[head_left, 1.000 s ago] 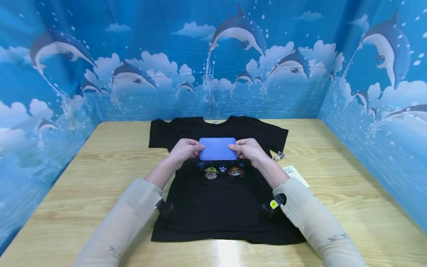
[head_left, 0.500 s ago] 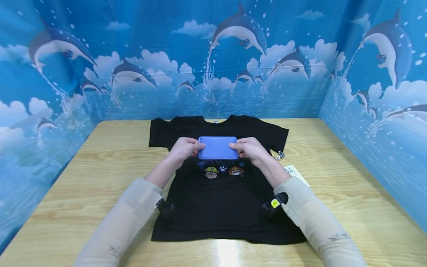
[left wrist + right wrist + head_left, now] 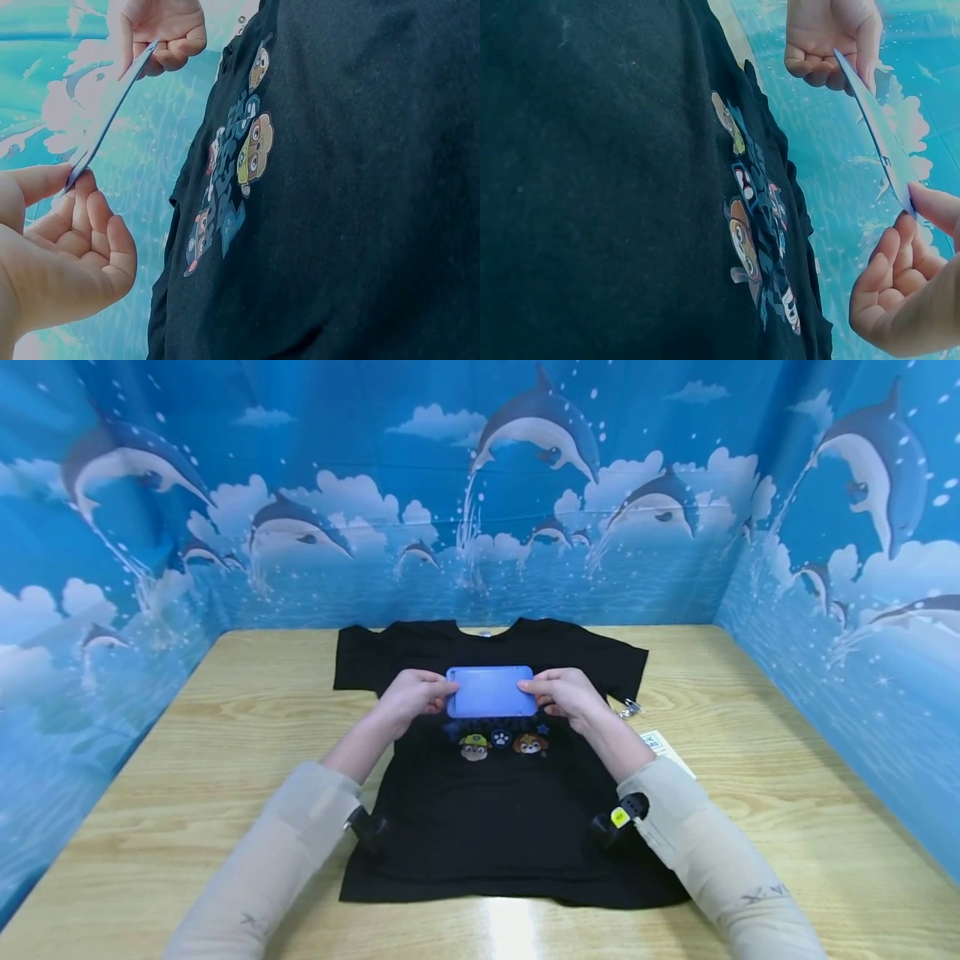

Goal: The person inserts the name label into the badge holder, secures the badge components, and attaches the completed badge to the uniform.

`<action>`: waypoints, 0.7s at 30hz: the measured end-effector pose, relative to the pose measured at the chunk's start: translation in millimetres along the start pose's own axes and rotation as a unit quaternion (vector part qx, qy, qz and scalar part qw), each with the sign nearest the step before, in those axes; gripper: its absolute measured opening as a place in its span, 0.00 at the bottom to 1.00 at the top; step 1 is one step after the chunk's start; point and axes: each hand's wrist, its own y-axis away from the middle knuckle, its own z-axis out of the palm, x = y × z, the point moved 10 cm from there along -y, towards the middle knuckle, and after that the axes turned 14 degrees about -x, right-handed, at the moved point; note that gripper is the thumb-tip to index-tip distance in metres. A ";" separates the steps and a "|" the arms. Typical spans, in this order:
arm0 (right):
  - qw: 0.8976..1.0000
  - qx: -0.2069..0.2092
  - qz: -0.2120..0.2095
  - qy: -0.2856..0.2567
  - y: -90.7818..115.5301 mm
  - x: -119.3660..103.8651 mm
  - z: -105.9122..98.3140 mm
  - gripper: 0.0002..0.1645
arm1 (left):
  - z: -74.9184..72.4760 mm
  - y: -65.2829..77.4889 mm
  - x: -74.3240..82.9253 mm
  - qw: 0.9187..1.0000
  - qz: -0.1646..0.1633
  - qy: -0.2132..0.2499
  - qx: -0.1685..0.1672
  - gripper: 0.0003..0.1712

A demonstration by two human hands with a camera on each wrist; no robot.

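A flat blue plastic card holder (image 3: 491, 692) is held level above the chest of a black T-shirt (image 3: 495, 827). My left hand (image 3: 411, 700) pinches its left end between thumb and fingers. At the right end, my right hand (image 3: 564, 695) grips it the same way. Both wrist views show the thin holder (image 3: 112, 116) edge-on, apart from the shirt, with the other fingers curled beneath. Cartoon dog faces (image 3: 501, 746) are printed on the shirt, and the holder covers part of that print in the head view.
Right of the shirt lie a small metal clip (image 3: 628, 708) near the sleeve and a white printed card (image 3: 667, 752), partly hidden by my right forearm. The shirt is spread on a wooden table (image 3: 247, 752). A dolphin-print curtain (image 3: 360, 585) encloses the back and sides.
The card holder has come up very slightly and looks a touch wider. My right hand has shifted a little to the right, while the shirt, clip and card stay in place.
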 end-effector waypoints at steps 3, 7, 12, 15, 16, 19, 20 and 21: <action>1.000 0.004 0.003 -0.002 0.4 1.0 -0.9 0.18 | -0.3 0.7 1.2 1.000 -0.001 -0.006 0.001 0.13; 1.000 0.006 -0.001 -0.004 0.4 0.7 -1.5 0.19 | -0.7 1.9 3.9 1.000 0.003 -0.020 0.007 0.12; 1.000 0.007 -0.011 -0.011 0.9 -2.2 -1.5 0.20 | -2.3 3.8 6.6 1.000 0.015 -0.018 0.018 0.11; 1.000 0.006 -0.013 -0.012 1.6 -3.5 -1.7 0.20 | -3.0 4.2 7.3 0.999 0.020 -0.014 0.021 0.11; 1.000 0.006 -0.012 -0.013 1.6 -3.7 -1.8 0.20 | -3.1 4.1 7.5 0.999 0.023 -0.013 0.021 0.11; 1.000 0.005 -0.009 -0.016 1.3 -3.0 -2.2 0.21 | -3.4 4.1 7.7 0.999 0.025 -0.009 0.022 0.11; 1.000 0.005 -0.009 -0.018 0.9 -2.5 -2.2 0.21 | -3.6 4.1 7.6 0.999 0.025 -0.007 0.023 0.11; 1.000 0.005 -0.008 -0.020 0.6 -2.1 -2.4 0.21 | -3.8 4.2 7.5 0.999 0.025 -0.005 0.025 0.11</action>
